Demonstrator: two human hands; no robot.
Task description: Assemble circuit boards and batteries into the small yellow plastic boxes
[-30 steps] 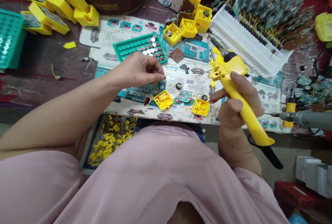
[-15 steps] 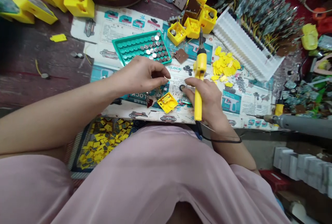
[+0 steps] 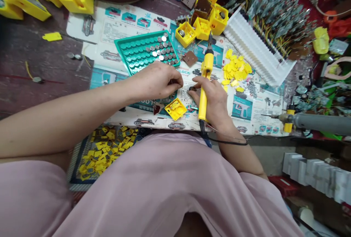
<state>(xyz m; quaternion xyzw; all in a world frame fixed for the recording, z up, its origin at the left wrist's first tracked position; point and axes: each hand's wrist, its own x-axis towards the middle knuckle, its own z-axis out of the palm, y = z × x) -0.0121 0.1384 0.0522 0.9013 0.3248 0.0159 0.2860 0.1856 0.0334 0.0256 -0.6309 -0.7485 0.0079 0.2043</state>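
My right hand (image 3: 215,100) has the yellow soldering iron (image 3: 207,63) held in it, its metal tip pointing away from me. Between its thumb and forefinger shows a small dark round part (image 3: 192,89), close to the fingertips. My left hand (image 3: 157,79) is closed in a pinch just left of it; what its fingertips hold, if anything, is too small to make out. Just below the two hands lies an open yellow plastic housing (image 3: 176,109) with small parts and wires inside. A green tray (image 3: 128,52) with rows of silver round cells sits beyond my left hand.
Yellow cube-like housings (image 3: 203,28) stand at the back. Right of the iron is a heap of small yellow pieces (image 3: 237,67), beside a white ribbed rack (image 3: 255,46) with wired boards. A grey electric screwdriver (image 3: 315,121) juts in from the right. Yellow parts (image 3: 106,149) fill a bin below.
My left fingertips have curled in and come closer to my right hand. The soldering iron has shifted slightly, still held in my right hand. The whole view has moved a little.
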